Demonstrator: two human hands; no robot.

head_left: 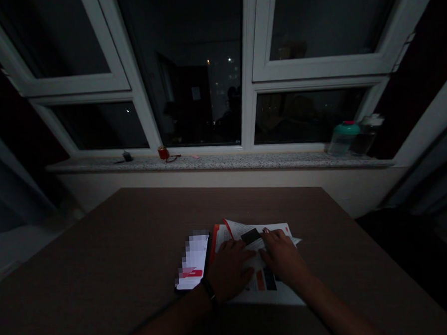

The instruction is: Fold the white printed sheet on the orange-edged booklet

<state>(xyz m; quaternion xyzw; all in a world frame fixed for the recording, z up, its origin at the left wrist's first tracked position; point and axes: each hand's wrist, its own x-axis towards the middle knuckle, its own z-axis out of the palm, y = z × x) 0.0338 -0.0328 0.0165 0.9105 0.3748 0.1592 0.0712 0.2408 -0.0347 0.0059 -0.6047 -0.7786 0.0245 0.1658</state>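
Printed paper sheets (284, 295) with red, orange and black blocks lie on the brown table. The upper sheet is folded over at an angle, its corners sticking out at the top and right. My left hand (232, 269), with a dark band at the wrist, rests on the left part of the paper, fingers spread. My right hand (282, 254) presses on the right part of the fold, its fingers apart and flat on the paper. A lit phone (193, 261) lies just left of the paper, its screen partly pixelated.
Beyond the table (147, 211) runs a speckled windowsill (223, 161). On it stand a small red jar (163, 152), a small dark object (127, 156), a teal-topped container (342, 139) and a clear bottle (367, 135). The room is dim.
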